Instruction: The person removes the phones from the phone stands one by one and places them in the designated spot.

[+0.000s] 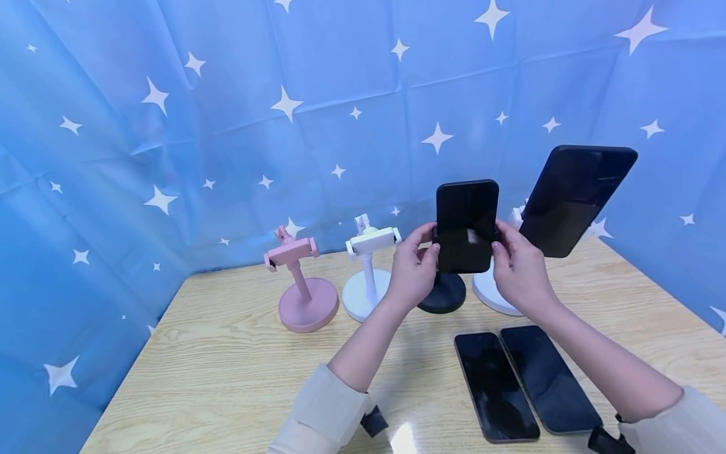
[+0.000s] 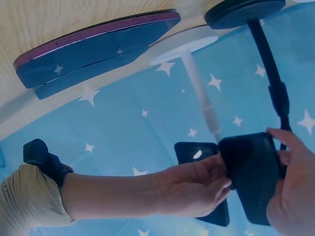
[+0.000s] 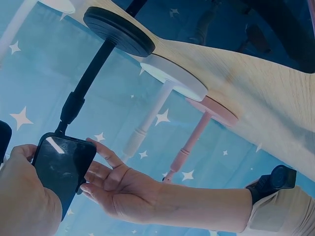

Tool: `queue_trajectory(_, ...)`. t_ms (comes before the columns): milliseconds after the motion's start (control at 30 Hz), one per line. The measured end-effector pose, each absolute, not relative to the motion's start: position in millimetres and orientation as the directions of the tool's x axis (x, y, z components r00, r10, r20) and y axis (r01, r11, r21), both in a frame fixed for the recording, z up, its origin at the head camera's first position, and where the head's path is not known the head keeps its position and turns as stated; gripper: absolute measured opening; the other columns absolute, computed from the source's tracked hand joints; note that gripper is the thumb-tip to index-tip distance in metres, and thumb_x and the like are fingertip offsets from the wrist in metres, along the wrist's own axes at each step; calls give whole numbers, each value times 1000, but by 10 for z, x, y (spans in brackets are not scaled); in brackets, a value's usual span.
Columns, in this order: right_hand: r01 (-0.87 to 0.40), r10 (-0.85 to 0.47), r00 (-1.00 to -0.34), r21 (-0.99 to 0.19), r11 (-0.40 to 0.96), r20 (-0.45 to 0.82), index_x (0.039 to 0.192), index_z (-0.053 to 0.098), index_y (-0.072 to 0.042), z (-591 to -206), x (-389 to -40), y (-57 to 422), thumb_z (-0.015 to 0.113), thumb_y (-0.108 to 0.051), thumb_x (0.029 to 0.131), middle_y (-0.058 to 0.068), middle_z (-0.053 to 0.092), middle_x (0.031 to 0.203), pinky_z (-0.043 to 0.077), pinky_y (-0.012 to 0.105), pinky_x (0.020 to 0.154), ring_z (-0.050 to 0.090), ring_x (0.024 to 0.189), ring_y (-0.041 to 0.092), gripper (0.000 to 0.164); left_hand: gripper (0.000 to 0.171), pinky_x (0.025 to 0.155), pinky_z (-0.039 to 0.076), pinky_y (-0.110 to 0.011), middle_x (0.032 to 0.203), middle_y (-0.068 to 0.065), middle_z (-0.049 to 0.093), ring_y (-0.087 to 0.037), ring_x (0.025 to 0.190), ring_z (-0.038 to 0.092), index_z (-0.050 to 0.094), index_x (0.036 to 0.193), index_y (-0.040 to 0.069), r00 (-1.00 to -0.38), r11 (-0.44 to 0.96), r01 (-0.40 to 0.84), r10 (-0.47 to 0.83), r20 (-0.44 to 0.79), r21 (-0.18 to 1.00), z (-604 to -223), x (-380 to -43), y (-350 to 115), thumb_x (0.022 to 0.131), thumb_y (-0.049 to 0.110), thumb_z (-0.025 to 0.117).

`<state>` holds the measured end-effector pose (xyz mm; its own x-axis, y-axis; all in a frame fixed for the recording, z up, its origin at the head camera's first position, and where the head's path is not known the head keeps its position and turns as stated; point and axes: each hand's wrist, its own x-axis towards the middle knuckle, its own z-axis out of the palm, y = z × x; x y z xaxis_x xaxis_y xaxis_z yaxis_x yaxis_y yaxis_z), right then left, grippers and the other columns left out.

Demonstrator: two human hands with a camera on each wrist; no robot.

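Note:
A black smartphone (image 1: 467,221) stands upright at the head of the black phone stand (image 1: 445,296). My left hand (image 1: 413,265) grips its left edge, thumb towards me and fingers reaching behind. On the opposite edge, my right hand (image 1: 522,268) pinches the phone in the same way. The right wrist view shows the black stem (image 3: 91,73) running from the round base up to the phone (image 3: 64,167). The holder's clamp is mostly hidden behind the phone and fingers.
Left of the black stand are a white stand (image 1: 368,287) and a pink stand (image 1: 309,306), holders bare. A bigger dark phone or tablet (image 1: 575,202) tilts on another white stand (image 1: 496,293) at right. Two dark phones, one left (image 1: 493,384), one right (image 1: 550,378), lie nearer me.

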<state>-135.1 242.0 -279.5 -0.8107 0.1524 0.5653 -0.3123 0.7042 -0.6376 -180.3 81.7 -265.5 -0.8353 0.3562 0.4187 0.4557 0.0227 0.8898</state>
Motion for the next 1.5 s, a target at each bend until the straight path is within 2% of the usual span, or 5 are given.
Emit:
queue_trajectory(200,-362,126,-784,-612,703,608,128,40,15,-2804,-1333,2413,44,6,91,34,50,117,30,-3,77,55,99,45,38,34,73,53,-28,109,-23,56,-32,95,63,49,124,-6,-823,3,474,355,443,880,-2796,-1917,824,91,-7,44)
queue_trajectory(667,-431,95,-702,-528,731,705,117,48,15,-2859,-1325,2379,53,16,82,28,57,100,33,-4,71,57,76,29,36,33,74,53,-30,108,-21,53,-30,97,62,51,124,-4,-838,-62,415,362,408,908,-2901,-1952,771,91,-7,44)
queue_trajectory(900,-449,99,-688,-529,720,719,116,51,14,-2873,-1302,2380,55,17,80,27,58,100,35,-3,71,50,78,-5,36,33,75,53,-32,107,-20,53,-28,98,62,52,124,0,-844,-82,375,382,376,923,-2895,-1931,730,92,-5,45)
queue_trajectory(1067,-466,80,-697,-535,704,713,116,50,13,-2863,-1248,2367,54,18,80,26,58,101,36,-2,72,43,80,-18,37,33,73,54,-33,107,-22,54,-31,97,61,52,123,-2,-847,-114,341,394,357,933,-2879,-1894,680,91,-6,45)
queue_trajectory(1500,-526,71,-679,-552,647,731,117,50,13,-2769,-1043,2273,53,21,78,22,60,96,39,1,73,49,79,-14,40,35,71,54,-33,108,-21,53,-25,83,61,52,124,-3,-826,-117,319,452,336,941,-2705,-1714,466,90,-6,48)
